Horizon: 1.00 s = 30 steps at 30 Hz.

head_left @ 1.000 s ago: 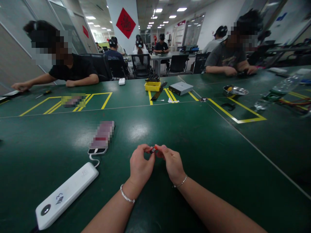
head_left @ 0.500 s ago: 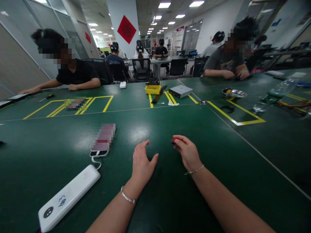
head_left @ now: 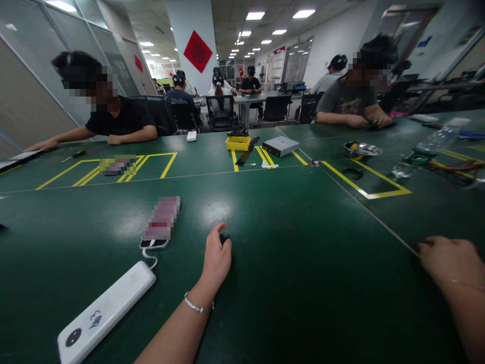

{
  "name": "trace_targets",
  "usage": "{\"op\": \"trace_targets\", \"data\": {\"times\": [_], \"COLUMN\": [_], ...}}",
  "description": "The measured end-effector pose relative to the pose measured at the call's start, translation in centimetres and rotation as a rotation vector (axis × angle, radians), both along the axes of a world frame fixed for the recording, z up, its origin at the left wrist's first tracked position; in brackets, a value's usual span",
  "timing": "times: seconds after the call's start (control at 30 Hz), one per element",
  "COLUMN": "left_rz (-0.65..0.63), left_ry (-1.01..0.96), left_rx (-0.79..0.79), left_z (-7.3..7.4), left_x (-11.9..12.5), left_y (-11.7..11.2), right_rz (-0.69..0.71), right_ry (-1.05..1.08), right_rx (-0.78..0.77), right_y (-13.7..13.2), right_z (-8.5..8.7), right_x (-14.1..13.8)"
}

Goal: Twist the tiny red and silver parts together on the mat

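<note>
My left hand is over the green table, right of the phone. Its index finger points forward, the thumb stands a little apart, and no object shows in it. Far to the right, my right hand hovers by the pale table seam, somewhat blurred. Its fingers are curled together, and what they hold, if anything, is hidden. The phone, its screen pixelated, lies left of my left hand. A white cable joins it to a white power bank with handwriting on it.
Farther back are a yellow bin of black cables, a grey box, a metal bowl and yellow tape outlines. A plastic bottle lies at the right. Two people sit across the table, one left, one right.
My right hand has swung far to the right; the small red thing between its fingertips no longer shows. My left hand has drawn slightly left, its fingers more curled. The view has tilted slightly.
</note>
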<state>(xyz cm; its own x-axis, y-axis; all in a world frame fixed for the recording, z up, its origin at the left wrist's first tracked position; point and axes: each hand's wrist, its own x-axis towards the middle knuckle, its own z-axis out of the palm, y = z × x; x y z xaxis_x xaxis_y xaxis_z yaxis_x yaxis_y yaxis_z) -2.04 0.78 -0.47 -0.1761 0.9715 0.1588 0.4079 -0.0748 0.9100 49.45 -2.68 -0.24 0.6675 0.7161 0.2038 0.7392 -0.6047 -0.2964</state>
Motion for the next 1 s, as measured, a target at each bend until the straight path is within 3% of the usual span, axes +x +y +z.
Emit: {"op": "trace_targets", "data": {"times": [0.2, 0.3, 0.4, 0.5, 0.63, 0.73, 0.8, 0.9, 1.0], "left_rz": [-0.011, -0.019, -0.047, -0.112, -0.211, -0.234, -0.221, -0.249, -0.301], "left_ry": [0.048, 0.100, 0.186, 0.293, 0.463, 0.658, 0.771, 0.879, 0.914], "left_rx": [-0.011, -0.018, -0.027, 0.005, 0.059, 0.096, 0.112, 0.096, 0.047], "left_z": [-0.2, 0.0, 0.2, 0.3, 0.4, 0.6, 0.8, 1.0, 0.9], "left_x": [-0.2, -0.2, -0.2, -0.1, 0.5, 1.1, 1.5, 2.0, 2.1], "left_y": [0.0, -0.1, -0.2, -0.3, -0.7, -1.4, -2.0, -2.5, -2.6], "right_rz": [-0.060, -0.108, -0.142, 0.000, 0.478, 0.840, 1.004, 1.146, 1.203], "right_ry": [0.054, 0.040, -0.091, -0.259, -0.359, -0.278, -0.214, -0.133, -0.084], "right_rx": [-0.117, -0.087, -0.033, 0.034, 0.107, 0.086, 0.032, -0.043, -0.068], "right_y": [-0.4, 0.1, 0.6, 1.5, 3.1, 3.4, 3.0, 2.1, 1.9], "right_z": [-1.3, -1.0, -0.2, 1.0, 2.3, 2.1, 1.5, 0.6, 0.3], "right_x": [2.2, 1.7, -0.7, -5.9, -16.4, -24.6, -29.2, -33.8, -35.3]}}
